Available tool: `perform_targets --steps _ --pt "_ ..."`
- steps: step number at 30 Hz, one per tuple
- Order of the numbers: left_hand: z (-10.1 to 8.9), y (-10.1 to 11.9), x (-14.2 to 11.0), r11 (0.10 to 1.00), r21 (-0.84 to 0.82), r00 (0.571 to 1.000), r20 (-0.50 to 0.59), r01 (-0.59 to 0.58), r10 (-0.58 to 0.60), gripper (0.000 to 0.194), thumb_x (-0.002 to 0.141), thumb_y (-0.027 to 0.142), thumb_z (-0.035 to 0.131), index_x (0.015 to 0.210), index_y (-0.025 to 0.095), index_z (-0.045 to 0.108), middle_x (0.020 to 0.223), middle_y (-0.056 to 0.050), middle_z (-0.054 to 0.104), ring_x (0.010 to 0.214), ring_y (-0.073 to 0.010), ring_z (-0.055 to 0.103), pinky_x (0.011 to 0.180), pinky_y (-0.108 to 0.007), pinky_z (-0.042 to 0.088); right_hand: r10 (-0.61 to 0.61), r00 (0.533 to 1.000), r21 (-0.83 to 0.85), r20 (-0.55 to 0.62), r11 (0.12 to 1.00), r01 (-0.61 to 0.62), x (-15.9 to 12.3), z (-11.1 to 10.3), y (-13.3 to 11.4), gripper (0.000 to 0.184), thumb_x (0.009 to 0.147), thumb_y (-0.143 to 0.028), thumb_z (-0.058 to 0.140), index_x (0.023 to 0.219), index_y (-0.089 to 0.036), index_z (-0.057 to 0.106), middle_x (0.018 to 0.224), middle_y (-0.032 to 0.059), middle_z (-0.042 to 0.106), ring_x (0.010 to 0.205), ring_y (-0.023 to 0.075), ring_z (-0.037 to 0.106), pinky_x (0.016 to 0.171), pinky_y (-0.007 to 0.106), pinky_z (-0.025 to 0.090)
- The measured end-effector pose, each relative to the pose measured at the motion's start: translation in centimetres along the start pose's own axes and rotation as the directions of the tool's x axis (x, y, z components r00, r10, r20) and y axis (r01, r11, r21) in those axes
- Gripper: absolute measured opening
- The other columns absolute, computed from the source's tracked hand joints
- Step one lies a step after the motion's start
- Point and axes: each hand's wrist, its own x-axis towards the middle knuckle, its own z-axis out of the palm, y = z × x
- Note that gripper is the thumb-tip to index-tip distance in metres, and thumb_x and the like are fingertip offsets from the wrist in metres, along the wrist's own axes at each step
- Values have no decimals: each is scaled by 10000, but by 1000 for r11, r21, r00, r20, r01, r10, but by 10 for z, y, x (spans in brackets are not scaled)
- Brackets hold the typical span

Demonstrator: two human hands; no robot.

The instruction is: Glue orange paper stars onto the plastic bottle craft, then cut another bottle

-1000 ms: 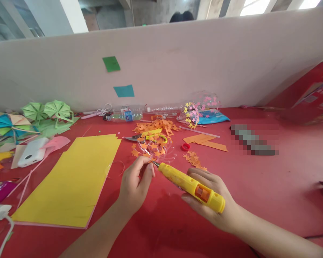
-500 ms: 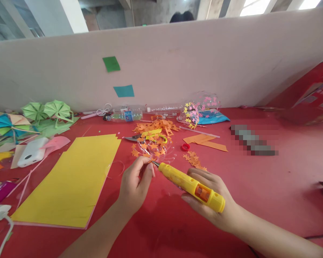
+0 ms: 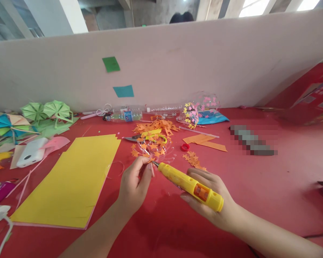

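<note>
My right hand (image 3: 212, 197) is wrapped round a yellow glue gun (image 3: 190, 184), its metal nozzle pointing left. The nozzle tip meets the fingertips of my left hand (image 3: 136, 181), where thumb and forefinger pinch a small orange paper star (image 3: 150, 162), mostly hidden by the fingers. Just beyond lies a clear plastic bottle piece (image 3: 165, 154), cut into curled strips and dotted with orange stars. Yellow-handled scissors (image 3: 163, 138) and a yellow utility knife (image 3: 151, 132) rest behind it. A small heap of orange stars (image 3: 193, 159) lies near my right hand.
Yellow paper sheets (image 3: 67, 179) cover the left of the red table (image 3: 156, 229). Clear bottles (image 3: 137, 114), a star-covered plastic piece (image 3: 201, 105) and orange strips (image 3: 204, 141) are farther back. A red bottle cap (image 3: 185, 147) sits mid-table. A pale wall (image 3: 161, 68) stands behind.
Both hands stay nearly still, the nozzle remaining at my left fingertips. The rear end of the glue gun has shifted very slightly left.
</note>
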Motion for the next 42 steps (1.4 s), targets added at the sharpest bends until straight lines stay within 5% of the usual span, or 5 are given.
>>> perform_targets --steps 9,15,22,32,42 --pt "-8 3 2 957 245 980 -80 -159 183 141 905 228 444 786 202 516 638 11 577 546 -112 531 559 -233 417 15 1000 12 -15 1000 -15 4 -6 -1 212 894 -285 509 701 -204 471 644 -3 489 546 122 445 490 244 350" --pt "-14 9 4 987 -159 970 -242 -4 -35 148 914 284 458 796 204 500 642 23 554 487 -81 462 463 -199 383 -33 913 91 408 996 -5 4 3 -5 49 843 -204 568 813 -184 535 784 30 578 594 121 519 514 240 373" --pt "-8 17 1 845 -440 947 238 303 -215 202 920 348 466 787 199 498 563 57 526 432 -51 387 430 -180 303 130 789 -114 601 991 -76 3 15 0 223 747 -171 635 967 -156 601 928 53 584 769 171 579 676 274 460" --pt "-1 22 0 556 -491 726 587 671 -358 159 826 291 499 709 185 489 468 52 462 399 -58 303 357 -168 186 -103 992 94 -71 989 110 11 5 6 95 911 -135 500 963 -194 553 845 53 621 751 145 580 655 261 505" --pt "3 23 -1 500 -397 590 741 770 -321 129 756 255 482 653 178 493 421 59 400 369 -49 270 351 -185 132 -267 961 9 -67 963 268 6 9 5 161 902 -88 524 1035 -176 545 839 61 655 746 148 595 663 282 510"
